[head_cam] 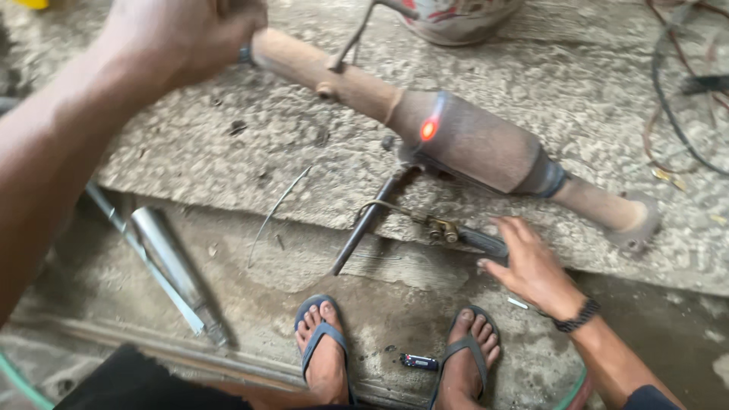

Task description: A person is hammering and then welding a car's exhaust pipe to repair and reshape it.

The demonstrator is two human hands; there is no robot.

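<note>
Rough concrete slab (228, 144), rusty exhaust pipe (463, 140) laid across its middle, torch (456, 231) and thin wire (277, 205) rested at the front edge, cables (672, 99) piled at the right edge.

place: rough metalwork yard | signs: rusty exhaust pipe (456, 137) with glowing weld spot, concrete slab (228, 144), loose cables (683, 83)

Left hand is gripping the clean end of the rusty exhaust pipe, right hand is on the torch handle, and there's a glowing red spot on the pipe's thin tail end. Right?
Not quite. In the head view the glowing spot sits on the wide middle body of the exhaust pipe, not its thin tail. The left hand does grip the pipe's end, and the right hand rests on the torch handle.
</note>
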